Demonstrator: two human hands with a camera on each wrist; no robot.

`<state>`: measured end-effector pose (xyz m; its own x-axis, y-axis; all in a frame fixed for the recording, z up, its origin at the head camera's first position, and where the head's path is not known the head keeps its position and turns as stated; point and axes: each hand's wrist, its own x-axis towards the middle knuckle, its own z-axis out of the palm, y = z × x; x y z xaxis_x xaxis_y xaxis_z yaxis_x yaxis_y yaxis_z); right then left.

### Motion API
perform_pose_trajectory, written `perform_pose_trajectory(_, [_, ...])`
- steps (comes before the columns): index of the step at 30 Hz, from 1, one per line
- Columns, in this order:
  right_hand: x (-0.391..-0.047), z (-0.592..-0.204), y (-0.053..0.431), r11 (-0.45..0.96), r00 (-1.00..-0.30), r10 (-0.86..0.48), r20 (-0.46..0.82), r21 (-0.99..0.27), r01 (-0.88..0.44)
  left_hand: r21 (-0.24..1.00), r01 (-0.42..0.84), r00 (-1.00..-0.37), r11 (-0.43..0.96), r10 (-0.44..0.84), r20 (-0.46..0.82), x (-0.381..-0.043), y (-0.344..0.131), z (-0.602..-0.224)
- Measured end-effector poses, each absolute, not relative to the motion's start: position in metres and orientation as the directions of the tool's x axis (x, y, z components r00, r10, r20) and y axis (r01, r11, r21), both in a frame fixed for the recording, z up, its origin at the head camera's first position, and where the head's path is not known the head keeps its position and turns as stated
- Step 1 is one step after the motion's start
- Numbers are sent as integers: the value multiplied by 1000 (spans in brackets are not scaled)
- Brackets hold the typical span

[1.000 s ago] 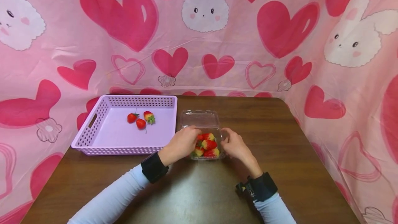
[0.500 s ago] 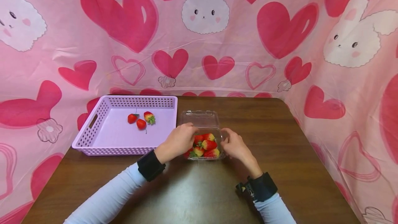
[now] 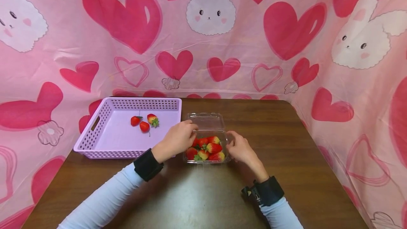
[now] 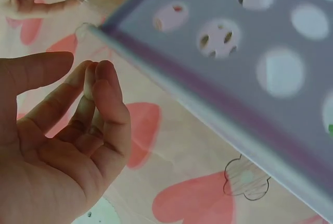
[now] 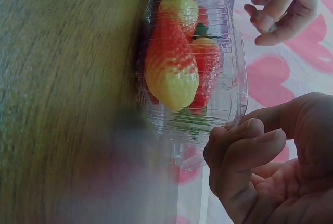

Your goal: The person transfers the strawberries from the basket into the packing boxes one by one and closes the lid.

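Note:
A clear plastic clamshell box (image 3: 206,162) sits on the table with its lid (image 3: 206,121) folded back. Several red and yellowish strawberries (image 3: 214,147) lie inside it. My right hand (image 3: 240,147) holds the box's right side; in the right wrist view, its thumb and curled fingers (image 5: 223,143) pinch the rim. My left hand (image 3: 178,137) hovers between the box and the lilac basket (image 3: 121,154), above the box's left edge. In the left wrist view, this hand's thumb and loosely bent fingers (image 4: 112,104) stand apart with nothing between them.
Inside the lilac basket lie a strawberry with green leaves (image 3: 153,120) and two small red fruits (image 3: 144,127) with thin stems. The basket stands left of the box on the brown wooden table (image 3: 270,123). A pink heart-patterned cloth (image 3: 222,70) hangs behind and to the side.
My left hand has drawn back from over the strawberries, left and slightly up toward the basket, uncovering more of them. My right hand and the box have stayed in place.

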<state>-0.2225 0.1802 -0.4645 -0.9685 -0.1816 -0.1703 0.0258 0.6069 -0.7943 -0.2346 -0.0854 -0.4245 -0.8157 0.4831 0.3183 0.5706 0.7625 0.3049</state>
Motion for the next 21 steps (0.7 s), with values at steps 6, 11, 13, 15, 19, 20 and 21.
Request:
perform_pose_trajectory(6, [-222,-466,180,605,-968,-179,-173,-796,30,304,549,-829,778,461,317,-238,-95,-418])
perform_pose_trajectory(11, [-223,-466,180,605,-967,-180,-178,-796,34,314,526,-844,790,439,309,-241,-106,-414])
perform_pose_trajectory(13, [-222,-466,180,604,-967,-181,-179,-797,34,329,515,-852,792,431,297,-242,-110,-413])
perform_pose_trajectory(15, [-222,-466,180,602,-967,-183,-178,-798,33,339,504,-859,794,422,289,-243,-114,-412])
perform_pose_trajectory(19, [-222,-465,180,603,-967,-183,-176,-797,31,334,481,-871,810,397,291,-246,-120,-409])
perform_pose_trajectory(20, [-222,-465,180,603,-967,-183,-177,-797,32,332,475,-874,815,393,287,-248,-122,-408])
perform_pose_trajectory(21, [-222,-465,180,603,-967,-183,-177,-797,32,330,469,-877,819,387,285,-249,-124,-408])
